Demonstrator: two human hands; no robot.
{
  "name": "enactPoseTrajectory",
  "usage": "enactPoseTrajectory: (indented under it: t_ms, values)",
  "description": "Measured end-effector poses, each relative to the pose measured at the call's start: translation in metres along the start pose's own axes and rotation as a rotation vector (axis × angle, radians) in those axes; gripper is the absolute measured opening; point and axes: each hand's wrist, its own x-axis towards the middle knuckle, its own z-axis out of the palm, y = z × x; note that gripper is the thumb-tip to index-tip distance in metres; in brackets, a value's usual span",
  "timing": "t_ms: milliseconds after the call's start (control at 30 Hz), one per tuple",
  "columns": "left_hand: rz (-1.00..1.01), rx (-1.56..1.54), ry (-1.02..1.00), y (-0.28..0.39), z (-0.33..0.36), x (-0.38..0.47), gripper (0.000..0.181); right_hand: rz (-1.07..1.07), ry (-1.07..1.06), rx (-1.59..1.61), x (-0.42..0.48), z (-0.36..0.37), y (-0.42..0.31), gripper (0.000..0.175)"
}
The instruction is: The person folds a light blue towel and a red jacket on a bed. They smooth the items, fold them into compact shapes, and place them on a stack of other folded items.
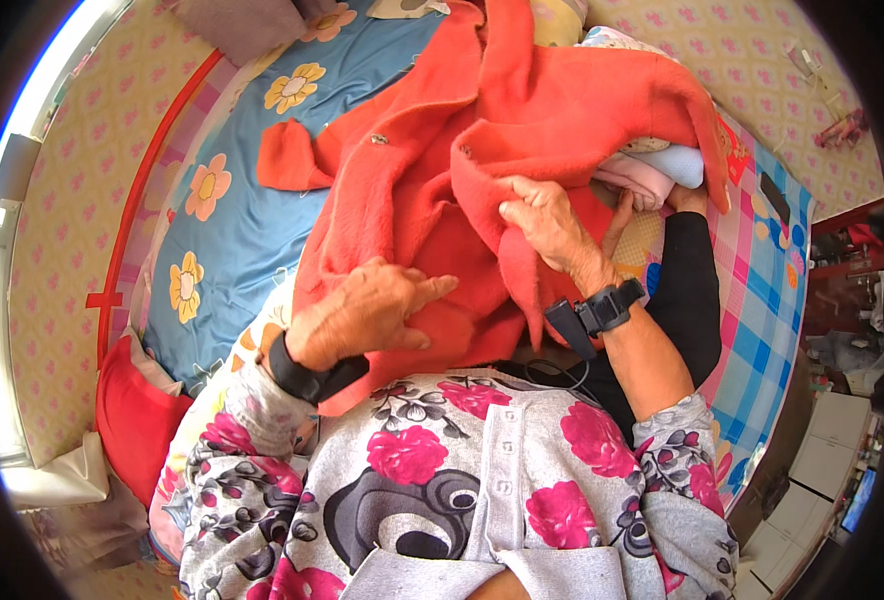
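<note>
A red coat [427, 195] of thick fabric lies spread across the bed and over my lap, its front parted and one sleeve reaching left. My right hand [547, 221] pinches the edge of its right front panel between thumb and fingers. My left hand [367, 311] rests on the lower left part of the coat, index finger extended and thumb apart; its palm side is hidden. A metal snap [379, 139] shows on the left front edge. Both wrists wear black straps, the right one with a small device [596, 315] and a cable.
Folded pink and light blue cloths [641, 176] lie beside my bare feet at the right. Under the coat is a blue flowered quilt [247, 195]. A dark phone [774, 198] lies on the checked sheet near the bed's right edge. A red pillow [131, 420] sits at the left.
</note>
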Motion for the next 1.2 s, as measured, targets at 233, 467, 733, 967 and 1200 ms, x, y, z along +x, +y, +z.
enactPoseTrajectory:
  t_ms: [233,467,733,967,1200]
  values:
    - [0.077,0.200,0.107,0.022,-0.018,-0.057,0.023,-0.041,0.053,0.778,0.047,0.013,-0.011,0.028]
    - [-0.170,0.119,0.052,0.017,-0.019,-0.112,0.017,-0.025,-0.004,0.550,0.028,0.024,-0.010,0.029]
    - [-0.164,-0.304,0.177,0.005,-0.008,-0.145,0.019,-0.249,-0.226,-0.578,-0.032,0.047,0.002,0.033]
    - [-0.047,-0.411,0.098,0.017,-0.015,-0.126,0.014,-0.390,0.075,-1.119,-0.018,0.082,0.026,0.017]
    - [-0.005,-0.843,0.069,-0.020,-0.031,-0.100,0.064,-0.426,-0.267,-0.280,-0.027,0.075,-0.012,0.007]
